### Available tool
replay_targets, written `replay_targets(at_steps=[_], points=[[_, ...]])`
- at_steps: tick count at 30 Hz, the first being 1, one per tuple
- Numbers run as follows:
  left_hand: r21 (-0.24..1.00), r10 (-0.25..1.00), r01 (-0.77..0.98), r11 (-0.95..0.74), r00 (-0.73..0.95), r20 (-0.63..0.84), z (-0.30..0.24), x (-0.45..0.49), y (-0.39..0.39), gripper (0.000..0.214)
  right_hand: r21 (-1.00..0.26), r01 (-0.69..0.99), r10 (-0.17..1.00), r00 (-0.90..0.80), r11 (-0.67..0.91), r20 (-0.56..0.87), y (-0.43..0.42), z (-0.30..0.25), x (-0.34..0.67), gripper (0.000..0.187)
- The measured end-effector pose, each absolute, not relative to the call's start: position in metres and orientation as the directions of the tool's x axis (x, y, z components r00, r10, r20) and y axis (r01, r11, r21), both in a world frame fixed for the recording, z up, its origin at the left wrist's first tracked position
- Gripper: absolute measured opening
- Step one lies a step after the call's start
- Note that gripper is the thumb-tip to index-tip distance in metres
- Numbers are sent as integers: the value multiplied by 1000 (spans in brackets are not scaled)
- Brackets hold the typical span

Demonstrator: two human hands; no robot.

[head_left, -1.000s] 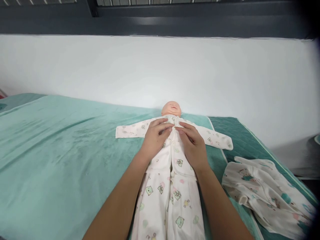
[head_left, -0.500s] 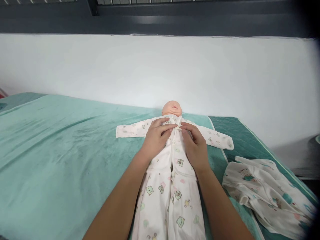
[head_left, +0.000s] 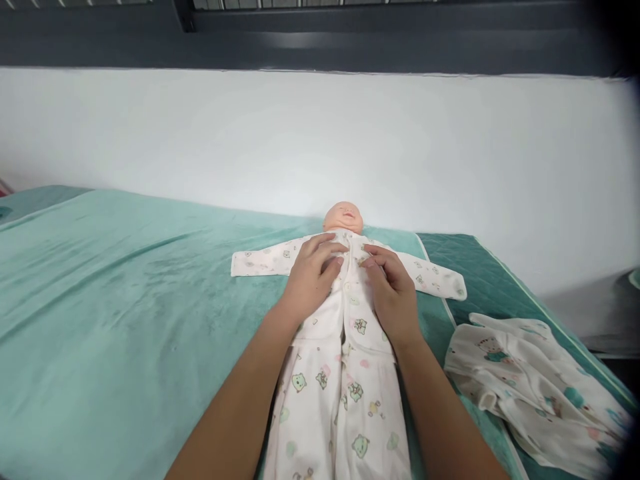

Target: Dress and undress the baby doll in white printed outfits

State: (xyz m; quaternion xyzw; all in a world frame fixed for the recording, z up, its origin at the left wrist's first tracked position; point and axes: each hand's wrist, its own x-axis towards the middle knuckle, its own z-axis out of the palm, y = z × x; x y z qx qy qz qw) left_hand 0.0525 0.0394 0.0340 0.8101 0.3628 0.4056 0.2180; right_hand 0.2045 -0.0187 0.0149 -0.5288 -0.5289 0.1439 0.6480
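A baby doll (head_left: 343, 217) lies on its back on a teal blanket (head_left: 125, 293), dressed in a white printed sleepsuit (head_left: 345, 373) with sleeves spread out. My left hand (head_left: 311, 278) rests on the left side of the doll's chest, fingers curled and pinching the left edge of the suit's front opening. On the right side my right hand (head_left: 393, 290) does the same, its fingers bent onto the right edge. The fingertips of both hands nearly meet over the button line just below the collar.
A second crumpled printed baby garment (head_left: 535, 393) lies on a darker quilted teal mat (head_left: 500, 293) at the right. A white wall (head_left: 320, 140) runs behind the bed, under a dark window frame.
Both hands stayed on the doll's chest; the fingers shifted slightly, the left fingertips drawing back a little from the centre line.
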Motion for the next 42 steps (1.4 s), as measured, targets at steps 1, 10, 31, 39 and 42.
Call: replay_targets(at_steps=[1, 10, 31, 39, 42], points=[[645, 764, 413, -643, 409, 499, 33, 52, 40, 27, -840, 367, 749, 398, 399, 530, -19, 15, 205, 13], [548, 717, 464, -696, 491, 495, 32, 53, 40, 38, -871, 326, 775, 410, 367, 480, -17, 14, 204, 15], [801, 685, 258, -540, 688, 240, 56, 28, 36, 9, -873, 361, 914, 110, 329, 390, -30, 27, 222, 7], [836, 670, 207, -508, 705, 232, 56, 27, 36, 13, -844, 432, 934, 10, 318, 357, -35, 33, 224, 2], [832, 669, 210, -514, 705, 235, 57, 28, 36, 14, -831, 450, 933, -9, 326, 361, -35, 35, 224, 1]])
